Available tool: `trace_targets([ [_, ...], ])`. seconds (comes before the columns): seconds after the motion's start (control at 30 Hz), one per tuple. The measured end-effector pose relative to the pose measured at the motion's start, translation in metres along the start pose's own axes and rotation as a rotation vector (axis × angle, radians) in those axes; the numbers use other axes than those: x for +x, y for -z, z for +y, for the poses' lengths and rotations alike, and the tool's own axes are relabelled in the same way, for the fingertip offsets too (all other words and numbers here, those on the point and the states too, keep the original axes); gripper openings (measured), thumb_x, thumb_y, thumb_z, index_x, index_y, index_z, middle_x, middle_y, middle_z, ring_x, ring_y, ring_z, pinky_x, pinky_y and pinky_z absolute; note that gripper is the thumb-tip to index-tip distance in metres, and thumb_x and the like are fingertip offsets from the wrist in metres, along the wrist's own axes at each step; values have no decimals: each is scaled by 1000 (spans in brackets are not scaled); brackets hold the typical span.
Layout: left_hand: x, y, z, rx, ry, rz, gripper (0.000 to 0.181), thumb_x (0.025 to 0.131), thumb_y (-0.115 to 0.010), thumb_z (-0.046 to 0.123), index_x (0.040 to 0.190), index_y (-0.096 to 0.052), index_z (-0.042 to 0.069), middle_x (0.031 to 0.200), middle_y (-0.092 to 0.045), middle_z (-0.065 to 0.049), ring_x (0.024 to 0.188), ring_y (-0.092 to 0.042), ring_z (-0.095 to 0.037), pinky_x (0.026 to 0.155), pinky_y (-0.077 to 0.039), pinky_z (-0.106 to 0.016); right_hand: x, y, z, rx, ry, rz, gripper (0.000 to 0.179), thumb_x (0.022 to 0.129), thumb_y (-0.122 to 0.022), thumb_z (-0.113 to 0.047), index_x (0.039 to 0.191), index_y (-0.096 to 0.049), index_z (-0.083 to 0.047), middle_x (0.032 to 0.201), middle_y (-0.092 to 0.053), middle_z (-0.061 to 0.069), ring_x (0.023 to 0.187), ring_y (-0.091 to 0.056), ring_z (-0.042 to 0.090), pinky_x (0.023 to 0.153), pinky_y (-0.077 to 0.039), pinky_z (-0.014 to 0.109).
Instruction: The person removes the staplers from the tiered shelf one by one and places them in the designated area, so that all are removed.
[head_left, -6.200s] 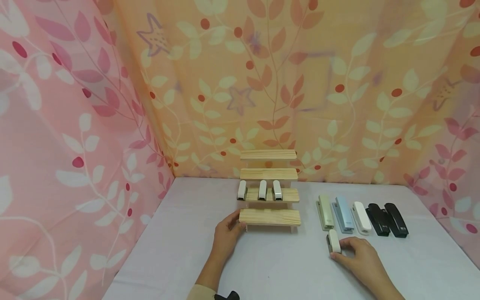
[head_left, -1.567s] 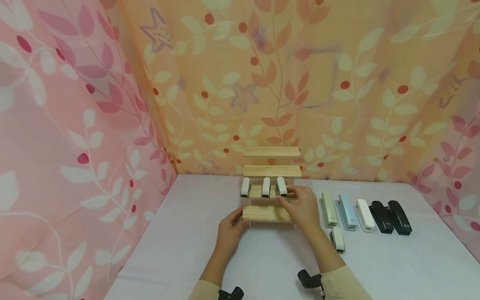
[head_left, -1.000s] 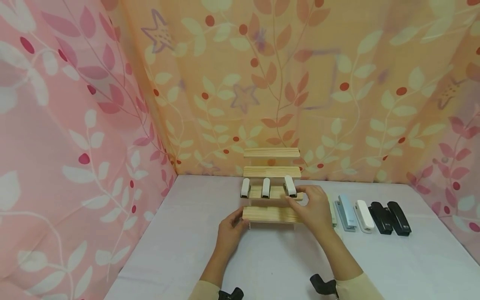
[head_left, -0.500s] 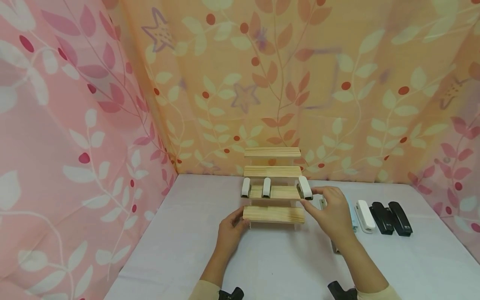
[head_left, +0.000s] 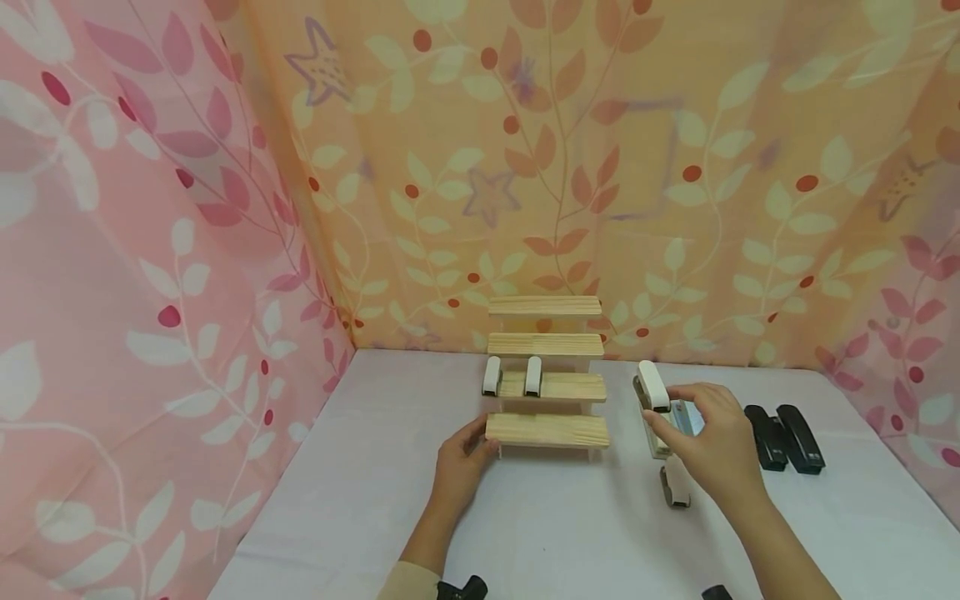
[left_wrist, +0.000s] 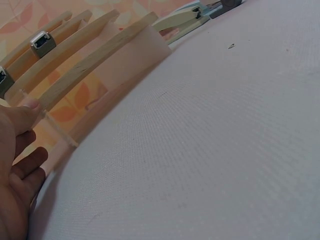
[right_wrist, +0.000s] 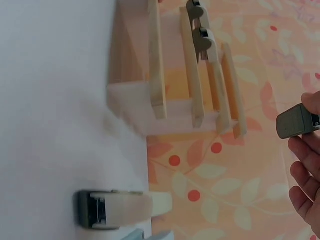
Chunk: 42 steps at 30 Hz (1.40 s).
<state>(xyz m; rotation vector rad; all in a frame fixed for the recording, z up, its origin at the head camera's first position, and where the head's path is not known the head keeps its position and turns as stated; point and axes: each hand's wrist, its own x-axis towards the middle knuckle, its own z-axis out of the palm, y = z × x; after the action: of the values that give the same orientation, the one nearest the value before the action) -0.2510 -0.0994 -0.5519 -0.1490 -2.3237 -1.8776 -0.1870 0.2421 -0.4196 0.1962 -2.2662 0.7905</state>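
My left hand (head_left: 459, 467) grips the left end of the lowest board of a stepped wooden rack (head_left: 547, 430), its thumb at the board's end in the left wrist view. To the right of the rack, my right hand (head_left: 712, 442) pinches a small white stapler (head_left: 651, 386) between thumb and fingers; the right wrist view shows its grey base (right_wrist: 290, 122) held up off the table. Two similar small staplers stand on the second board from the bottom, one at the left end (head_left: 491, 376) and one near the middle (head_left: 533, 376). Another small stapler (head_left: 677, 483) stands on the table below my right hand.
Right of the rack are larger staplers: a pale green one (head_left: 658, 447) and a light blue one (head_left: 684, 415), both partly hidden, and two black ones (head_left: 765, 437) further right. My right hand covers the larger white one. A patterned curtain (head_left: 420, 250) hangs behind the table.
My right hand has taken the rightmost small stapler off the rack and carried it right, over the larger staplers. Earlier it let go of another small stapler on the table. My left hand stays put.
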Motion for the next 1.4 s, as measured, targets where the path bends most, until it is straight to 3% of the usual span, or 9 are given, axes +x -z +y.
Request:
trace_targets([
  [0.17,0,0,0,-2,-15,-3,57,88,-79,37,139,-64,18,138,-66,1,136,-56,-22,119,-42,-45,-6,14,9,-25,11,15,44,69,-95,-18,106,-74,-6,104,-71,11,111,-57,30,88,-43,40],
  [0.4,-2,0,0,11,7,8,57,88,-79,36,140,-63,18,139,-66,0,137,-55,-24,119,-41,-47,-18,30,23,-26,-12,40,43,66,-96,-13,103,-74,-6,103,-70,9,110,-51,12,93,-26,3],
  [0.6,-3,0,0,12,11,11,56,89,-80,33,140,-63,18,139,-66,0,137,-55,-23,119,-41,-46,-29,40,36,-51,-52,11,45,68,-95,-15,106,-74,-5,108,-70,12,111,-51,23,103,-23,2],
  [0.73,-3,0,1,4,7,11,56,89,-79,33,140,-63,18,139,-66,0,137,-55,-24,119,-41,-46,-37,45,44,-78,-93,-27,48,71,-95,-21,110,-73,-6,112,-69,15,114,-49,28,111,-26,11],
  [1.0,-3,0,1,9,17,16,55,89,-80,32,140,-63,18,139,-66,0,136,-56,-23,119,-41,-45,-49,49,63,-81,-133,-32,48,73,-95,-24,111,-73,-6,118,-69,16,117,-45,3,100,-19,-2],
  [1.07,-3,0,1,11,18,18,55,89,-80,32,140,-63,18,139,-66,0,136,-56,-23,119,-41,-45,-53,49,66,-75,-160,-43,48,73,-94,-23,112,-72,-5,119,-68,17,119,-45,6,111,-25,8],
  [1.13,-3,-1,1,3,17,15,54,89,-80,31,139,-64,17,139,-66,0,136,-56,-23,119,-41,-45,-58,48,70,-69,-188,-59,49,73,-94,-23,113,-72,-4,119,-66,19,120,-46,15,119,-35,31],
  [1.23,-3,-1,0,1,10,11,54,90,-80,30,139,-64,17,138,-66,-1,136,-56,-24,119,-41,-45,-63,46,75,-76,-221,-88,50,75,-93,-25,114,-70,-2,119,-65,19,119,-44,27,107,-40,66],
  [1.4,-2,-1,1,3,1,12,54,89,-79,32,139,-64,17,138,-66,-1,136,-56,-24,119,-41,-47,-66,45,82,-77,-251,-134,53,79,-91,-29,116,-68,0,119,-62,21,116,-45,33,96,-41,73],
])
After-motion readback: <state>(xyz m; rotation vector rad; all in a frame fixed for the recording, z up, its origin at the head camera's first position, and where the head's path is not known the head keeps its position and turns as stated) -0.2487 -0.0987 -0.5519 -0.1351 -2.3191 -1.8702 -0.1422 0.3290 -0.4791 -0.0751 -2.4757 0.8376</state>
